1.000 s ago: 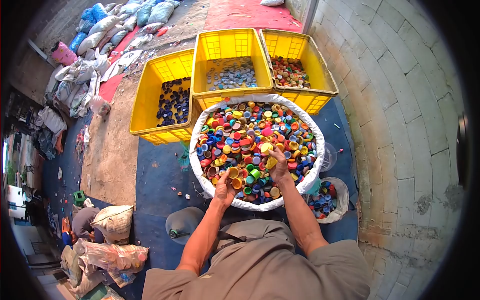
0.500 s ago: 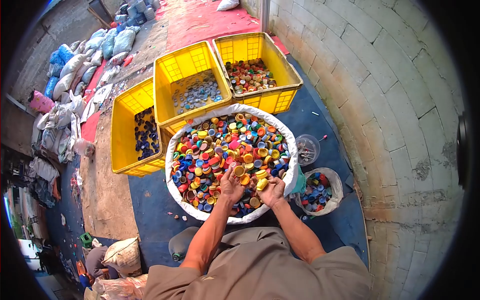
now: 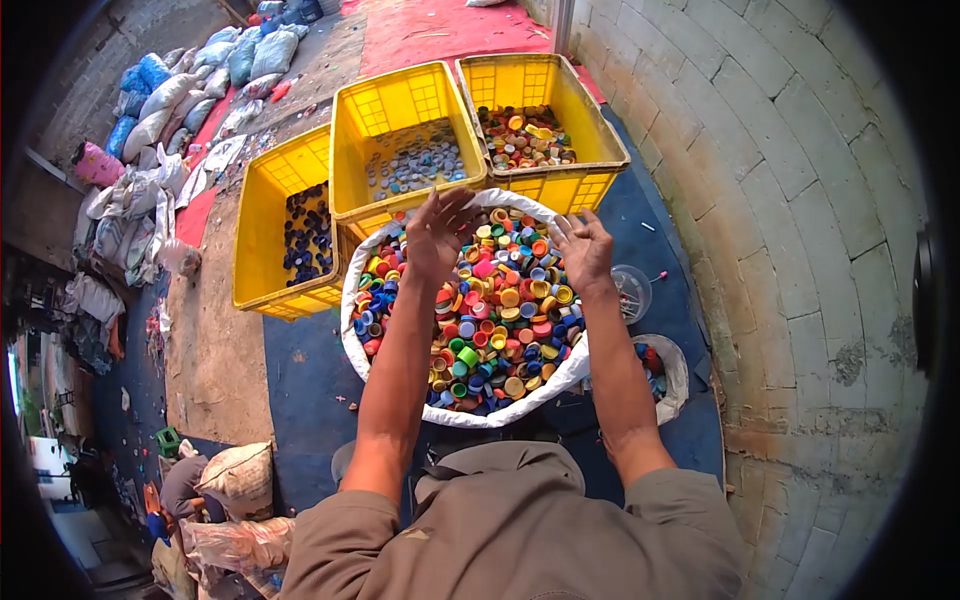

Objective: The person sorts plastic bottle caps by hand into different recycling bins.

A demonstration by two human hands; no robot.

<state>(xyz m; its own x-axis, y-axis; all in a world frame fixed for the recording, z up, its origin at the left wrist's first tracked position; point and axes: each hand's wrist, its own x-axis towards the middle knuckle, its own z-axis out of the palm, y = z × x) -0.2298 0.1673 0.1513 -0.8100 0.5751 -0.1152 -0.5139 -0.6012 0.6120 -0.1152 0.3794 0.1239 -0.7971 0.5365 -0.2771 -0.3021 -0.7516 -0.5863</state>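
I've released the yellow caps [image 3: 540, 132], now showing within the right yellow crate [image 3: 575, 190]; my left hand [image 3: 436, 240] and right hand [image 3: 588, 252], loosely open, seemingly empty, are above the white-rimmed sack [image 3: 351, 325].

3 yellow crates [image 3: 408, 205]; 1 white-rimmed sack [image 3: 352, 335] of multicoloured caps [image 3: 505, 310]; grey wall [image 3: 800, 250].

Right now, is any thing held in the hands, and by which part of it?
Nothing is held: the left hand and right hand are open.
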